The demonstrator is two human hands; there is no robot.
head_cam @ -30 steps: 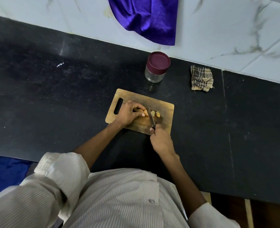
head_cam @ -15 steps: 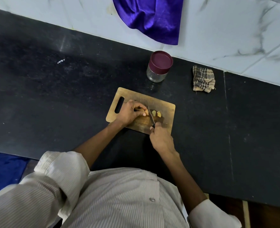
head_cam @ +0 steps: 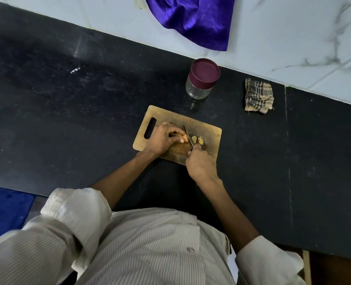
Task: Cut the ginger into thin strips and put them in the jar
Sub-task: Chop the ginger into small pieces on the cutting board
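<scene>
Ginger (head_cam: 179,137) lay on the wooden cutting board (head_cam: 207,130) at the middle of the black countertop (head_cam: 67,112), pinned beneath the curled fingers of the left hand (head_cam: 163,139), which gripped the uncut piece. Right hand (head_cam: 200,164), at 5 o'clock from the ginger, was wrapped around the handle of a knife (head_cam: 188,137) — the blade ran between the held piece and two pale cut pieces (head_cam: 197,139) lying just beside it at 3 o'clock. Whether the edge touched the board could not be told. Jar (head_cam: 201,80) stood upright at 12 o'clock from the board, apart from it, its clear glass body capped by a maroon lid. Checked cloth (head_cam: 258,96) sat folded at 3 o'clock from the jar — near the white marbled wall (head_cam: 294,38). Purple fabric (head_cam: 195,19) hung against that wall above the jar. Rolled sleeves of a striped shirt (head_cam: 149,243) filled the near edge of the view.
</scene>
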